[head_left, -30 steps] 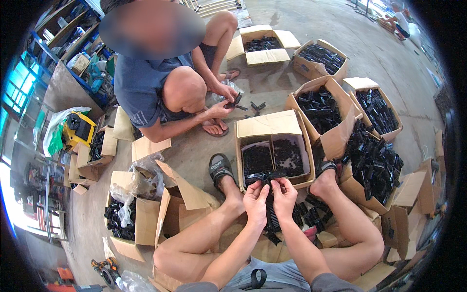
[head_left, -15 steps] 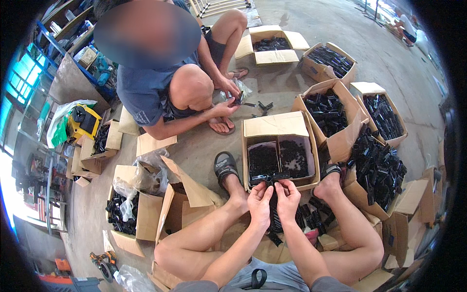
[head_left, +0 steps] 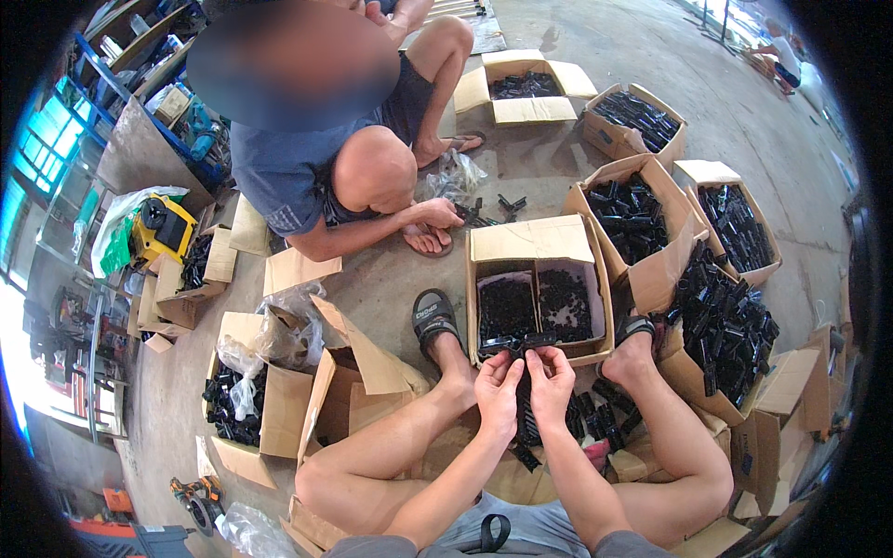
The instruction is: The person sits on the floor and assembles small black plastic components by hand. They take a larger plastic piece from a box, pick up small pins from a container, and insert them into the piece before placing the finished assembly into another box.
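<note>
Both hands closed on one black part over the divided box

In the head view, the only one I had from my station, the left hand (head_left: 497,383) and the right hand (head_left: 550,379) were side by side, thumbs and fingertips pinched nearly closed. Between them they had a slim black part (head_left: 498,343), held crosswise over the near edge of an open cardboard box (head_left: 530,241). How high above that edge it was, I couldn't tell. A divider split the box, with small black pieces (head_left: 507,299) in the left side and more in the right.

I judged the step in hand to be close fingertip work on the part, perhaps fitting or adjusting it; it was too small and dark to tell whether it was one piece or two. To my mind the next move called for a steady pinch from both sides, with the part kept level and the wrists quiet.

Below the hands, between the legs, lay a pile of black parts (head_left: 600,418). To the right, a heaped carton (head_left: 716,325) of similar parts stood near the right foot. Across the floor a co-worker's hand (head_left: 445,213) was at some loose black parts (head_left: 477,217), near a clear plastic bag (head_left: 456,177).
</note>
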Demonstrator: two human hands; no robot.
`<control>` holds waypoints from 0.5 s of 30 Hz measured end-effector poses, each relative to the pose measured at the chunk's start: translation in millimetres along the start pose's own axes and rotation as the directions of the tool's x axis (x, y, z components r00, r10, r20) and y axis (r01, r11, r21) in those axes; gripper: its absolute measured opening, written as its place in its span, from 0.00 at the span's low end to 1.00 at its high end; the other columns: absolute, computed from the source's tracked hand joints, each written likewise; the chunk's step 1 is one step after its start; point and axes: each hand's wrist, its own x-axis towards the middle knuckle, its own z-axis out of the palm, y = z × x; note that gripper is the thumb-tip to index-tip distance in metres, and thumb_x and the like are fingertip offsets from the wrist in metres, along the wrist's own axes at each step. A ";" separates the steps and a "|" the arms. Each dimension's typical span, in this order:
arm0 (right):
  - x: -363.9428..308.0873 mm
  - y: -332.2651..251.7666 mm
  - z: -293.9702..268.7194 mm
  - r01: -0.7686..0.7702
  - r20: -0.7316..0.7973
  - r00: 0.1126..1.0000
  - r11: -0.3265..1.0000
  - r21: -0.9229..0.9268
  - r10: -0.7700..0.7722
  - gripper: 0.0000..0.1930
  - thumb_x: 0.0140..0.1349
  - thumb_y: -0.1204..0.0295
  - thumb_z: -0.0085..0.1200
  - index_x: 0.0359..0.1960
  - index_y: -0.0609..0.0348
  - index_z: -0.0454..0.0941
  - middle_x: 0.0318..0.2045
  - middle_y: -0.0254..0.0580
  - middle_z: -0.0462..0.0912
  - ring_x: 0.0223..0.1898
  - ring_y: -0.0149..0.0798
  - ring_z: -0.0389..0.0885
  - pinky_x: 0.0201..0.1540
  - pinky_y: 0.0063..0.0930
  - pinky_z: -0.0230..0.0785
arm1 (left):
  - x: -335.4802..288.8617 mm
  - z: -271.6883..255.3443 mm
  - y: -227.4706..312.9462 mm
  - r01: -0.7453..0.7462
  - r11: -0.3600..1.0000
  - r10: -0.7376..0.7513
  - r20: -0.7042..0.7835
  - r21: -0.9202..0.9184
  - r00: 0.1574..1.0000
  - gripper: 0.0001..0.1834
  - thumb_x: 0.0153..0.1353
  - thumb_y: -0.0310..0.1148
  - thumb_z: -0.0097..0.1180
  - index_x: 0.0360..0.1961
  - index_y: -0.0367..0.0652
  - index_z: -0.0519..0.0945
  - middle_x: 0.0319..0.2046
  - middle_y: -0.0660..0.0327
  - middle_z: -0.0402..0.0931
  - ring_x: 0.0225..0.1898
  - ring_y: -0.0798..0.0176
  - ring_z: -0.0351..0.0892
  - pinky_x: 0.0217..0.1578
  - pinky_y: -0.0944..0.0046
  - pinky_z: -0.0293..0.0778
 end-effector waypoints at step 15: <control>-0.7 -4.0 -5.2 0.101 0.040 0.995 0.960 -0.261 -0.093 0.06 0.62 0.76 0.63 0.35 0.66 0.81 0.32 0.38 0.85 0.34 0.27 0.81 0.40 0.23 0.74 | -2.8 -8.8 -2.9 0.042 0.997 -0.042 0.007 -0.069 0.999 0.16 0.64 0.22 0.61 0.51 0.35 0.72 0.49 0.55 0.79 0.50 0.66 0.78 0.53 0.68 0.74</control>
